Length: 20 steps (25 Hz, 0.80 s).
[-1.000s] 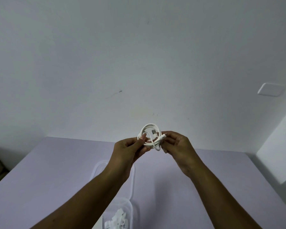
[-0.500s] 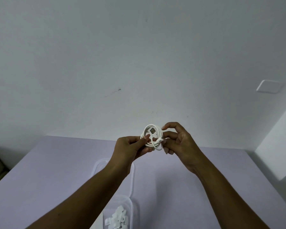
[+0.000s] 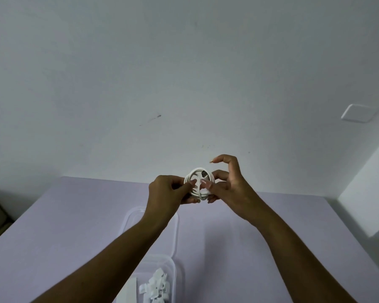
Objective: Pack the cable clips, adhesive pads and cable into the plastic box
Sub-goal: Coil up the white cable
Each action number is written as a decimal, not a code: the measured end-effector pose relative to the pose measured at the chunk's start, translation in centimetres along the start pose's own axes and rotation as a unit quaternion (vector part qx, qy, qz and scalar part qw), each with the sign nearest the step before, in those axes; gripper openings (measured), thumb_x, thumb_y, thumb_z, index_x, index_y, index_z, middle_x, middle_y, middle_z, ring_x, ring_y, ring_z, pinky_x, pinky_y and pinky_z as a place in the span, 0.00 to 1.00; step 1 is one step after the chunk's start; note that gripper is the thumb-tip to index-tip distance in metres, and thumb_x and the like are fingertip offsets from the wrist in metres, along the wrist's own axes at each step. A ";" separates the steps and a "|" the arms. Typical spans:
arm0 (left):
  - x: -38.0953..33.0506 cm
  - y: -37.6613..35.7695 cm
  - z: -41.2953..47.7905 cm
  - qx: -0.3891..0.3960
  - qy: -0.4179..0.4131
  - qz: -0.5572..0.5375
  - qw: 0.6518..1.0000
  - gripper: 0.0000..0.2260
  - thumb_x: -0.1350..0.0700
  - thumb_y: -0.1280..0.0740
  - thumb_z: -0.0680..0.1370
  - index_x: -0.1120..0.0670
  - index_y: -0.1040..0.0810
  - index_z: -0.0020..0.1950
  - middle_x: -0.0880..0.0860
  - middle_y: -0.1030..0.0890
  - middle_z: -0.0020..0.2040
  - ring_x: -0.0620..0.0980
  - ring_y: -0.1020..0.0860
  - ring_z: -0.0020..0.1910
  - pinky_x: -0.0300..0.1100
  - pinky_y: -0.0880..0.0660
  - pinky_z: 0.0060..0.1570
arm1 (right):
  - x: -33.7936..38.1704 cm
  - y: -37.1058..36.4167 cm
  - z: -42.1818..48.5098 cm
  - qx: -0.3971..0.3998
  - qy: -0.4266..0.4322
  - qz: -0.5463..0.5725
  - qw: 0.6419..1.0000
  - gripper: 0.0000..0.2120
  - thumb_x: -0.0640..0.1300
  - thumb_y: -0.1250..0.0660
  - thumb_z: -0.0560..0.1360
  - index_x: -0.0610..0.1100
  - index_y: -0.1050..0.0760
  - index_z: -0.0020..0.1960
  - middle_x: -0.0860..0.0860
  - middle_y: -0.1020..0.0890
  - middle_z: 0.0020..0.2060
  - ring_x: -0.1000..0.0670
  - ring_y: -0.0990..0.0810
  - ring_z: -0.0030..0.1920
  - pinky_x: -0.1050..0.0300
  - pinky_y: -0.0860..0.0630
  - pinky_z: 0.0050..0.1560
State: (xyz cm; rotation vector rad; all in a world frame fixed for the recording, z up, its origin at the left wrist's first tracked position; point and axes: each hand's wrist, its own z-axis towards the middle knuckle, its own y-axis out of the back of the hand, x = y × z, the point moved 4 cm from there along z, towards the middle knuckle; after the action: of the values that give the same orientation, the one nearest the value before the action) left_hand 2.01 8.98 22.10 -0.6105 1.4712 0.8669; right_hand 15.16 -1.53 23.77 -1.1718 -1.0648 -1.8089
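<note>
A white cable (image 3: pixel 197 173) wound into a small coil is held up above the table between both hands. My left hand (image 3: pixel 167 192) pinches the coil's left side. My right hand (image 3: pixel 229 184) grips its right side, with the index finger lifted and curled above it. Below my left forearm the clear plastic box (image 3: pixel 174 273) stands at the bottom edge, with several white cable clips (image 3: pixel 157 286) and a white strip (image 3: pixel 128 290) inside. My forearm hides part of the box.
The clear lid (image 3: pixel 175 228) of the box lies on the lilac table (image 3: pixel 53 232) just behind the box. A white wall rises behind the table, with a white switch plate (image 3: pixel 356 113) at the right.
The coil has got tighter and smaller between my hands. My right index finger has lifted off and curled above it. The view has tipped slightly, showing more of the box.
</note>
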 end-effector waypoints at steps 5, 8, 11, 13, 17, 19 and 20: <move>0.3 0.3 0.7 0.041 0.043 -0.023 0.998 0.07 0.58 0.27 0.73 0.63 0.16 0.41 0.59 0.14 0.35 0.55 0.14 0.36 0.40 0.18 0.41 | 0.4 -0.3 -0.1 0.017 0.076 -0.144 0.986 0.19 0.46 0.33 0.77 0.60 0.37 0.61 0.54 0.18 0.45 0.49 0.16 0.38 0.53 0.17 0.41; 0.5 0.6 0.9 0.079 0.070 -0.060 0.993 0.08 0.60 0.27 0.73 0.65 0.16 0.39 0.60 0.15 0.35 0.56 0.14 0.38 0.40 0.18 0.42 | 0.3 -0.3 -0.2 0.033 0.079 -0.132 0.988 0.16 0.47 0.33 0.77 0.58 0.34 0.60 0.55 0.17 0.45 0.50 0.16 0.39 0.54 0.17 0.42; 0.6 0.7 1.1 0.089 0.072 -0.074 0.991 0.09 0.59 0.27 0.73 0.64 0.16 0.38 0.60 0.15 0.35 0.56 0.14 0.39 0.41 0.18 0.45 | 0.1 -0.2 -0.2 0.024 0.075 -0.095 0.992 0.16 0.46 0.32 0.76 0.56 0.33 0.60 0.54 0.15 0.44 0.50 0.17 0.39 0.57 0.18 0.40; 0.7 0.6 1.2 0.098 0.072 -0.085 0.989 0.09 0.58 0.26 0.73 0.65 0.16 0.39 0.60 0.15 0.36 0.55 0.14 0.39 0.39 0.18 0.43 | 0.0 0.0 -0.2 0.017 0.074 -0.073 0.994 0.17 0.43 0.32 0.76 0.56 0.31 0.62 0.54 0.15 0.44 0.50 0.17 0.40 0.59 0.19 0.40; 1.1 0.4 1.1 0.114 0.091 -0.114 0.983 0.08 0.60 0.27 0.73 0.65 0.15 0.40 0.60 0.15 0.36 0.53 0.14 0.38 0.34 0.20 0.38 | -0.4 0.0 -0.2 0.002 0.070 -0.077 0.995 0.11 0.40 0.30 0.75 0.54 0.23 0.53 0.57 0.18 0.44 0.51 0.16 0.43 0.61 0.19 0.37; 1.2 0.4 1.0 0.116 0.095 -0.112 0.982 0.08 0.60 0.27 0.73 0.64 0.15 0.40 0.60 0.15 0.35 0.53 0.14 0.37 0.34 0.20 0.38 | -0.6 0.2 -0.3 -0.035 0.055 -0.091 0.994 0.08 0.42 0.29 0.74 0.52 0.23 0.49 0.56 0.18 0.42 0.52 0.17 0.39 0.62 0.21 0.33; 1.2 0.3 1.0 0.117 0.092 -0.101 0.984 0.08 0.59 0.27 0.73 0.64 0.15 0.40 0.61 0.14 0.36 0.54 0.14 0.38 0.35 0.20 0.39 | -0.7 0.5 -0.3 -0.058 0.060 -0.115 0.990 0.07 0.42 0.28 0.73 0.50 0.24 0.48 0.56 0.19 0.43 0.53 0.18 0.38 0.63 0.23 0.31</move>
State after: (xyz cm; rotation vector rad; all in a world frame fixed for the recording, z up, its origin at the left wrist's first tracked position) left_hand 2.19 10.12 21.04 -0.6635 1.6172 0.4808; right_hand 15.71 -1.87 23.21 -1.0245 -1.0723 -2.1161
